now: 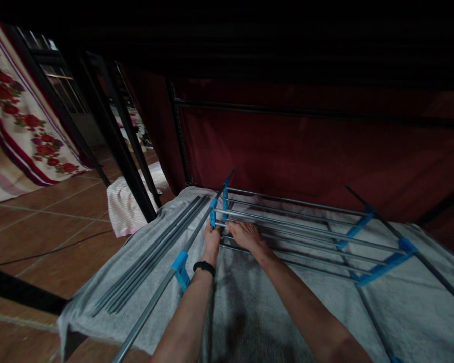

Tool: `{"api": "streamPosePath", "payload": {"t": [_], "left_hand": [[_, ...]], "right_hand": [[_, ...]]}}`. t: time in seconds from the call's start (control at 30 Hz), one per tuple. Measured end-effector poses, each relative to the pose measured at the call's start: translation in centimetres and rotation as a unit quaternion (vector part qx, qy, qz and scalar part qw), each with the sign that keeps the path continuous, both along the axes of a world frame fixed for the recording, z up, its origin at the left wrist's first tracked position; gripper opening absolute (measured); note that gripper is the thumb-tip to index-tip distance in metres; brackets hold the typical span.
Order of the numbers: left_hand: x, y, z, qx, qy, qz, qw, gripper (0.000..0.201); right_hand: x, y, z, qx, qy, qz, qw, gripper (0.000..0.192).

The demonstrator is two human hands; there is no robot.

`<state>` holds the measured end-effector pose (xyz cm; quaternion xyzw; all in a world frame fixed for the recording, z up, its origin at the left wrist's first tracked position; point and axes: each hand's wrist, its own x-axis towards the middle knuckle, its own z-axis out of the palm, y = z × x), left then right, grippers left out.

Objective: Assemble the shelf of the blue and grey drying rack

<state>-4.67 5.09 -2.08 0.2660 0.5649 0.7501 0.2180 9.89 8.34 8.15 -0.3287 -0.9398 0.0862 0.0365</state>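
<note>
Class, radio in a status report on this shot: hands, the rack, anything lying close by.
Left hand gripping the rack's blue connector. Right hand flat on the rack rods. Rack lies on a grey towel; loose rods lie to its left.

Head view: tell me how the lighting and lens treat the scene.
Head view: dim overall, top edge nearly black; straight rods of the drying rack bow outward from wide-angle distortion; both hands, left hand and right hand, are lit and fairly sharp on the grey blanket.
</note>
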Motion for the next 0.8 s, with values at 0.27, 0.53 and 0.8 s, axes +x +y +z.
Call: {"api": "streamPosePath", "payload": {"t": [0.27, 0.53, 0.8], "left_hand": [[-0.06, 0.07, -0.21, -0.001, -0.009, -0.003, 1.0, 0.011], [0.18, 0.08, 0.08, 0.006, -0.01, 0.003, 1.0, 0.012], [0.45, 0.12, 0.56, -0.007, -0.005, 0.015, 1.0, 0.012]], "right_hand": [[0.06, 0.61, 0.2, -0.009, 0.006, 0.008, 1.0, 0.039], [0.09, 0.74, 0.82, 0.007, -0.001, -0.003, 1.0, 0.04], [0.28, 0.41, 0.44, 0.009, 0.015, 0.025, 1.0, 0.038]]}}
